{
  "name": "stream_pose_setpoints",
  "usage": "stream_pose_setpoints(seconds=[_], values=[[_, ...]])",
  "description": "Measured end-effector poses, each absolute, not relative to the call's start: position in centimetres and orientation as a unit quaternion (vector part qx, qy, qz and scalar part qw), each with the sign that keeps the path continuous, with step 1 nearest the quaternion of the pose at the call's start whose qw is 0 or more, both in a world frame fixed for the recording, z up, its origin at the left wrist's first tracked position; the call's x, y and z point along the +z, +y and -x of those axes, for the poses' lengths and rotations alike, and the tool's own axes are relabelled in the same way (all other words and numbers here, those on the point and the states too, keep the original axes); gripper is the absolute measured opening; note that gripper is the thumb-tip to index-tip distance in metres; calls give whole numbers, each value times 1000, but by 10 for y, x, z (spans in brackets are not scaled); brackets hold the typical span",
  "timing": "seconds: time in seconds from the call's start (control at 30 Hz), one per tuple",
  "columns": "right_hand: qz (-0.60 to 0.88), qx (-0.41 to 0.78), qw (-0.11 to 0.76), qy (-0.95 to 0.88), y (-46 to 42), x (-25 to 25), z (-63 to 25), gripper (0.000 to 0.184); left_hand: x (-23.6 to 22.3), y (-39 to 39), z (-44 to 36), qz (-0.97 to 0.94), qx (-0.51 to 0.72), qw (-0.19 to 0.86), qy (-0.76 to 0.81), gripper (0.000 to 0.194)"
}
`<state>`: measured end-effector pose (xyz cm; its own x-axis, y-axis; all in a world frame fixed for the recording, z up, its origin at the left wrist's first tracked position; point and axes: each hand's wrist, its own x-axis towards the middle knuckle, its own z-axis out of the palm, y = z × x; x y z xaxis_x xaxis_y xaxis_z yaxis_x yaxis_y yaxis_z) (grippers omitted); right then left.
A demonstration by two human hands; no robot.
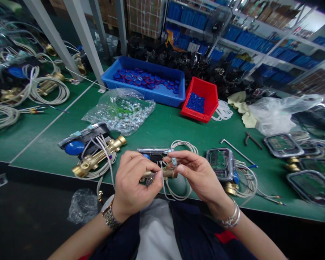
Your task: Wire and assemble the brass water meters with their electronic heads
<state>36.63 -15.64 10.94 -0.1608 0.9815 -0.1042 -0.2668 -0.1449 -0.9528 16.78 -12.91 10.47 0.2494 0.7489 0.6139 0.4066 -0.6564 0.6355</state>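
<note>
My right hand (pixel 196 173) pinches a small clear, pale-blue wire seal (pixel 174 161) between thumb and fingertips. From the seal a thin yellow-green wire (pixel 166 166) runs across to my left hand (pixel 138 179), whose thumb and forefinger are closed on its end. Just behind and beneath both hands lies a brass meter with a dark, clear-lidded housing (pixel 155 151), partly covered by the fingers. Its pale cable (pixel 188 144) is coiled to the right. Another brass meter body (pixel 100 157) with a blue cap lies left of my left hand.
A clear bag of seals (pixel 121 112) lies behind the hands. Farther back stand a blue bin (pixel 162 96) of blue caps and a red bin (pixel 209 97) of small blue parts. Rightward lie a meter (pixel 220 164), a hex key (pixel 238 151), pliers (pixel 253 141) and several more meters.
</note>
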Motion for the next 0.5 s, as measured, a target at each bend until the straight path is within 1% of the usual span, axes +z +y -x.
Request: stream_pose_setpoints(seconds=[0.13, 0.23, 0.33, 0.4, 0.43, 0.5], values=[[432, 617, 486, -442, -157, 110, -365, 29, 105, -129, -168, -772, 481, 180, 374, 11], [427, 630, 472, -444, -156, 111, -364, 30, 104, -129, -169, -775, 481, 180, 369, 11], [411, 650, 478, -424, -154, 113, -362, 44, 103, -128, -167, -786, 475, 168, 359, 10], [420, 641, 475, -431, -152, 116, -360, 51, 104, -126, -165, -792, 469, 145, 363, 12], [436, 623, 467, -452, -152, 118, -358, 52, 104, -125, -163, -796, 460, 129, 372, 16], [474, 551, 444, -524, -150, 121, -355, 55, 106, -123, -160, -815, 421, 89, 388, 30]])
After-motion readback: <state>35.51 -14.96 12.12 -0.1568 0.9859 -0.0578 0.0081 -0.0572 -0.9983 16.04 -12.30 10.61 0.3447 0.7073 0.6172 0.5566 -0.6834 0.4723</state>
